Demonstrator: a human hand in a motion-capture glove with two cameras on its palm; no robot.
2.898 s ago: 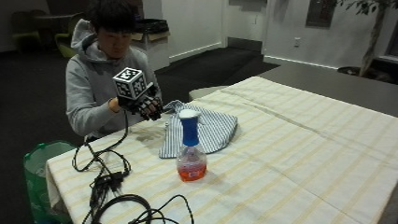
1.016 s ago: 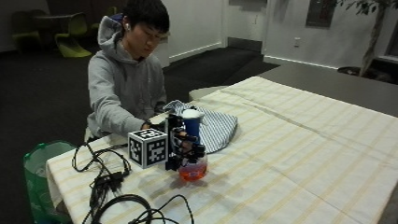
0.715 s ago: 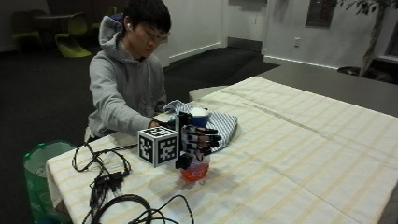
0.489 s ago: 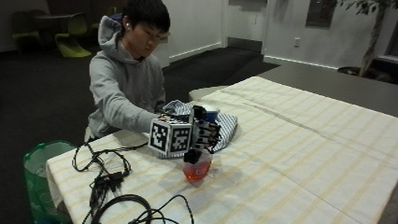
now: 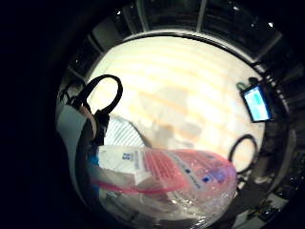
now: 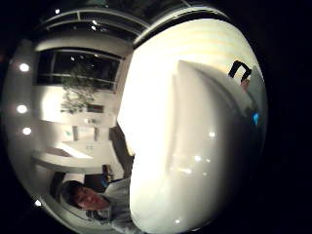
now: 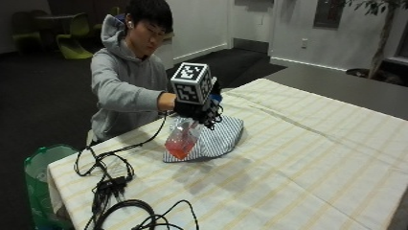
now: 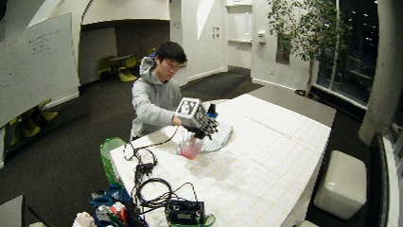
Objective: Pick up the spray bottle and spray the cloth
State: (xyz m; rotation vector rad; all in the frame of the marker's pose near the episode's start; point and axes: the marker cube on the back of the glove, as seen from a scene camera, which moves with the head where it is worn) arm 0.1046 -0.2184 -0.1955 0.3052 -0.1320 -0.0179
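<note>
My gloved right hand (image 7: 199,109) grips the spray bottle (image 7: 180,141) round its neck and holds it in the air, tilted, with the blue spray head (image 7: 215,98) at the top. Orange-red liquid sits in the clear bottle's lower end, which hangs over the near edge of the striped cloth (image 7: 220,136). The cloth lies crumpled on the yellow-striped table (image 7: 306,158). The wide outside view shows the same hand (image 8: 200,124), bottle (image 8: 190,147) and cloth (image 8: 219,136). Seen from the little finger side of the palm, the labelled bottle (image 5: 167,181) lies close, with the cloth (image 5: 121,133) behind it.
Black cables (image 7: 108,179) trail over the table's near left corner, with a looped cable (image 7: 150,218) at the front edge. A green bin (image 7: 41,175) stands on the floor beside that corner. A dark table (image 7: 331,79) adjoins the far side.
The bottle stood upright on the table in front of the cloth. My hand came down onto it, took hold of its neck and lifted it, tilted, towards the cloth.
</note>
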